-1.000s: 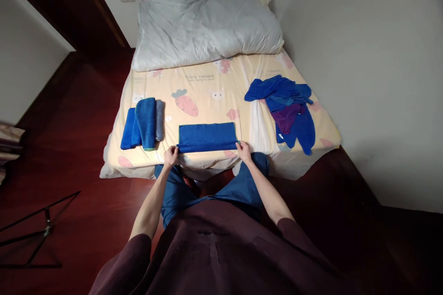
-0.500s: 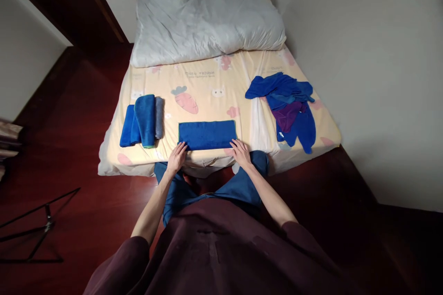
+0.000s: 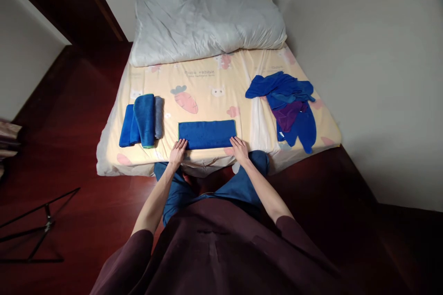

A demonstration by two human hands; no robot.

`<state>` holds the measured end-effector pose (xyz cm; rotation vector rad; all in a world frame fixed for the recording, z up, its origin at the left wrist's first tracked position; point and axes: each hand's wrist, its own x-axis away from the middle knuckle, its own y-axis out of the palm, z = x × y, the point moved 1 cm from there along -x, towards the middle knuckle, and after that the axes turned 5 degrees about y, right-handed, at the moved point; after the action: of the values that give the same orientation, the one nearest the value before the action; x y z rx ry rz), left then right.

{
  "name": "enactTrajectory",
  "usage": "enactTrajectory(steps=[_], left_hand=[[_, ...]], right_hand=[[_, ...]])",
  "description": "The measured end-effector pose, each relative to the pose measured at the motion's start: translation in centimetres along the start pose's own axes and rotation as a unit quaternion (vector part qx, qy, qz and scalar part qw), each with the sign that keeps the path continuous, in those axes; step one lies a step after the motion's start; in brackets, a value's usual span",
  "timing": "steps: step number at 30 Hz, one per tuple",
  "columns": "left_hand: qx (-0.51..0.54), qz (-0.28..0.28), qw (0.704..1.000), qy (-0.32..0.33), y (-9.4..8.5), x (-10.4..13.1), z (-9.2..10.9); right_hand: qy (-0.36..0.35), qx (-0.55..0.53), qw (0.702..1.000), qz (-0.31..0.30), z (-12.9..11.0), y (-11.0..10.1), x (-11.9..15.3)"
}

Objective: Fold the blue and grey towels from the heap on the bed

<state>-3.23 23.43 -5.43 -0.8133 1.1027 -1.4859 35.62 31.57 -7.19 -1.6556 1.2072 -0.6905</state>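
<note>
A blue towel (image 3: 207,134) with a thin green edge lies flat as a long folded strip near the front edge of the bed. My left hand (image 3: 177,151) is at its near left corner, with the fingertips over the cloth. At the near right corner my right hand (image 3: 239,148) has its fingers closed on the edge in the same way. Both thumbs are hard to make out. To the left are several folded towels (image 3: 144,120), blue and grey, side by side. A loose heap of blue cloths (image 3: 277,90) lies on the right, with a purple cloth (image 3: 290,115) among them.
The bed (image 3: 200,73) has a yellow sheet with carrot prints. A white quilt (image 3: 207,20) is bunched at its head. A wall (image 3: 363,78) stands to the right. On the floor at left is a black metal stand (image 3: 47,226). My knees touch the bed's front.
Both hands have shifted very slightly forward along the towel's near corners. The towel and the other cloths lie as before.
</note>
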Motion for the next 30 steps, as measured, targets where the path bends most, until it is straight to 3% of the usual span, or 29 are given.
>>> enactTrajectory(steps=[10, 16, 25, 30], left_hand=[[-0.01, -0.011, 1.0, -0.01, -0.2, -0.5, -0.1], [-0.012, -0.011, 1.0, 0.0, -0.4, 1.0, -0.3], [-0.029, -0.028, 0.999, 0.002, 0.0, 4.9, 0.8], [-0.018, -0.023, 1.0, -0.003, -0.3, 5.1, 0.6]], right_hand=[[0.011, -0.005, 1.0, 0.004, 0.1, 0.0, -0.6], [0.003, -0.005, 1.0, -0.014, 0.4, -0.9, 0.6], [-0.012, -0.013, 1.0, -0.006, -0.2, -1.0, 4.6], [-0.005, -0.049, 0.999, 0.012, -0.3, -1.2, 4.8]])
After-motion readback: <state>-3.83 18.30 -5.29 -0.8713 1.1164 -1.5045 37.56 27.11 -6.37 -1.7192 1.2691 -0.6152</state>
